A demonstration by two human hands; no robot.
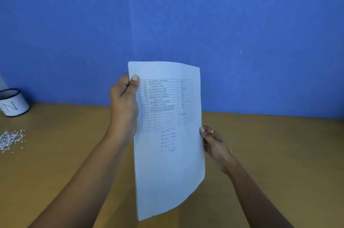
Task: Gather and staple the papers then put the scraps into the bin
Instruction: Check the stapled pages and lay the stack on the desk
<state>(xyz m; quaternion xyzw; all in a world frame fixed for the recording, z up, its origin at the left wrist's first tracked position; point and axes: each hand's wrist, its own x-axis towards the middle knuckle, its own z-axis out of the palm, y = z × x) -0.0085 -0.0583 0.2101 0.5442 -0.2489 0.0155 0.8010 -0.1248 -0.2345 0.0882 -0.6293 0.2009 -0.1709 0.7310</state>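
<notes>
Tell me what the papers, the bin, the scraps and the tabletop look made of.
The papers: thin white printer paper, matte; they bow where held. The bin: white matte wall, dark rim; card or coated metal, unclear. The scraps: tiny white flecks, likely paper. The tabletop: smooth brown wood grain, probably laminate.

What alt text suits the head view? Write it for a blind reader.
Printed papers are held upright above a wooden desk, the left hand pinching the upper left edge, the right hand the right edge. Paper scraps and a white bin sit far left.
</notes>
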